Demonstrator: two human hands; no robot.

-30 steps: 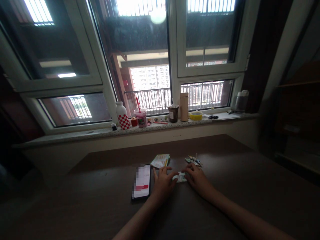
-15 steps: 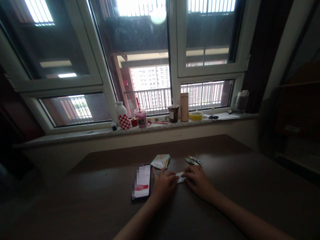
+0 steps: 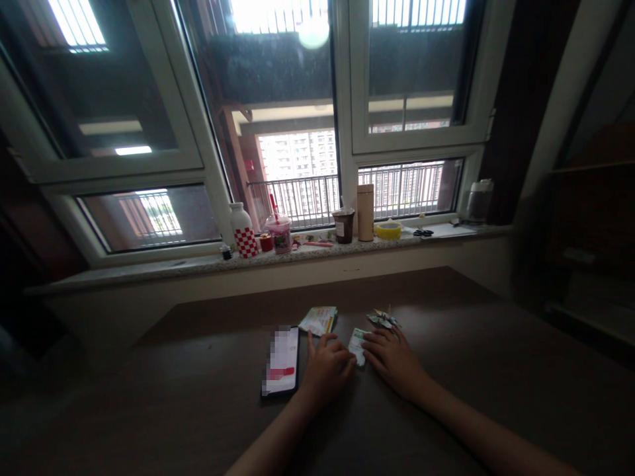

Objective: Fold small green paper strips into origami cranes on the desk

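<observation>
Both my hands rest on a dark brown table [image 3: 471,370] and meet over a small folded piece of printed paper [image 3: 356,344]. My left hand [image 3: 325,370] curls its fingers onto the paper's left edge. My right hand [image 3: 391,357] pinches the paper's right side with bent fingers. A phone [image 3: 282,360] with a lit screen lies flat just left of my left hand. A small stack of printed paper squares [image 3: 318,319] lies beyond the hands. Several small folded paper figures [image 3: 383,320] sit beyond my right hand.
A stone windowsill [image 3: 149,266] runs behind the table, bearing a red-checked white bottle [image 3: 243,229], a pink drink cup [image 3: 280,232], a dark cup [image 3: 344,225], a tan flask [image 3: 366,211], a yellow tape roll [image 3: 388,229] and scissors [image 3: 423,232]. Wooden shelving [image 3: 595,218] stands at right.
The folded paper has turned from lying wide between my hands to standing narrower and more upright-shaped. Both hands shifted slightly closer together around it.
</observation>
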